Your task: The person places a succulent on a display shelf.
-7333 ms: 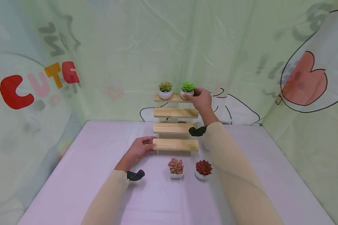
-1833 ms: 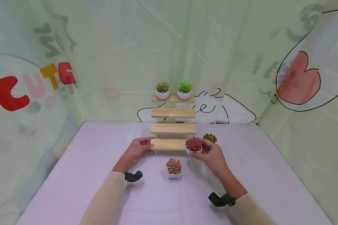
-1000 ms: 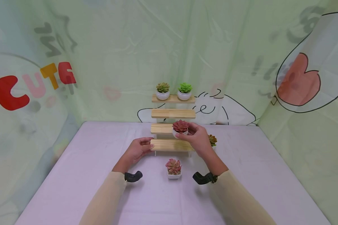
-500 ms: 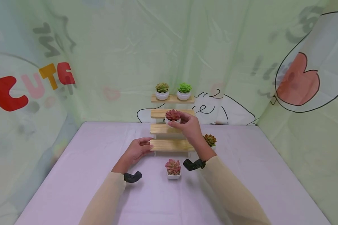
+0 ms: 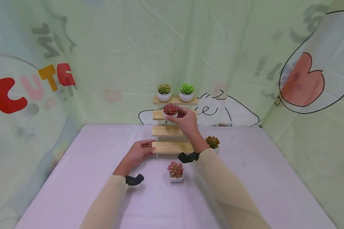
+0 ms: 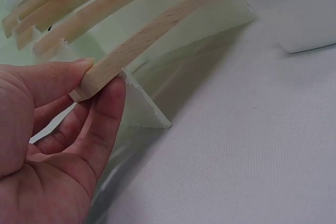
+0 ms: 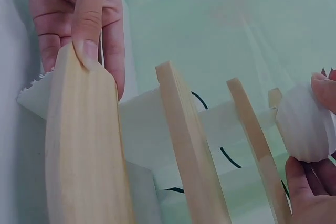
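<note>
Wooden stand (image 5: pixel 160 129): four pale boards climb like stairs from near to far, on a table (image 5: pixel 103 136) covered with light lilac cloth.

Your left hand (image 5: pixel 139 152): thumb on top and fingers curled underneath, you pinch the left end of the lowest board (image 5: pixel 172 147), seemingly to keep the stand steady.

Your right hand (image 5: pixel 186 121): thumb and fingers are drawn in narrow, holding the red plant (image 5: pixel 170 109) by its white pot.

Red plant: it is roughly upright at the second board from the top (image 5: pixel 157 115), a little left of that board's middle. Whether the pot touches the wood, you cannot tell.

Top board (image 5: pixel 175 100): a dull green plant (image 5: pixel 164 89) sits on the left and a bright green plant (image 5: pixel 186 89) on the right, with a gap between them.

Second board from the top: this looks like the place you are filling; the step in hand appears to be setting the red plant here.

White pot: the next move probably calls for shifting it left, lowering it flat and loosening your right fingers only once it sits firmly.

Pink plant (image 5: pixel 175 170) and brown plant (image 5: pixel 212 142): both wait on the table, pink nearer than the stand, brown to its right; they are probably later placements.
</note>
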Available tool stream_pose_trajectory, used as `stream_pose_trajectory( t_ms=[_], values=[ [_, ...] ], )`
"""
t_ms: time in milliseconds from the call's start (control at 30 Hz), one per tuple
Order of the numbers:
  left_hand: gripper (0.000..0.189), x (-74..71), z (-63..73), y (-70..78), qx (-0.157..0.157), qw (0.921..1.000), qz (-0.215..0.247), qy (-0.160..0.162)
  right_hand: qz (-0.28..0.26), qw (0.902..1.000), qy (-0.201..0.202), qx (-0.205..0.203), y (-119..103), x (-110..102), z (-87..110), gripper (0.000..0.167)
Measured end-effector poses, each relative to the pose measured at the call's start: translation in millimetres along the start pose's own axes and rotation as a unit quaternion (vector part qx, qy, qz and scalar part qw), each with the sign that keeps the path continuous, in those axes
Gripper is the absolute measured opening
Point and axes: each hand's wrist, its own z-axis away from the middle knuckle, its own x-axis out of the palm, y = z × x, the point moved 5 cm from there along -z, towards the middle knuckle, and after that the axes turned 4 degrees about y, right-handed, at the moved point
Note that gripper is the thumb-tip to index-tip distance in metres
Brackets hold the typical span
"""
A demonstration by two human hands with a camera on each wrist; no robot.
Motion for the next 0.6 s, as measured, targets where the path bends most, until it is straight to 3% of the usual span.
stream_pose_trajectory(
  t_ms=[367, 600],
  values=[
    [0.047, -0.6, 0.2, 0.7, -0.008, 1.0, -0.004, 0.002, 0.035, 0.9994, -0.003, 0.002, 0.9, 13.9, -17.8, 0.056],
    [0.046, -1.1, 0.6, 0.6, 0.005, 1.0, 0.0, 0.0, 0.036, 0.9993, 0.006, 0.01, 0.1, 17.6, -19.5, 0.058]
  ],
)
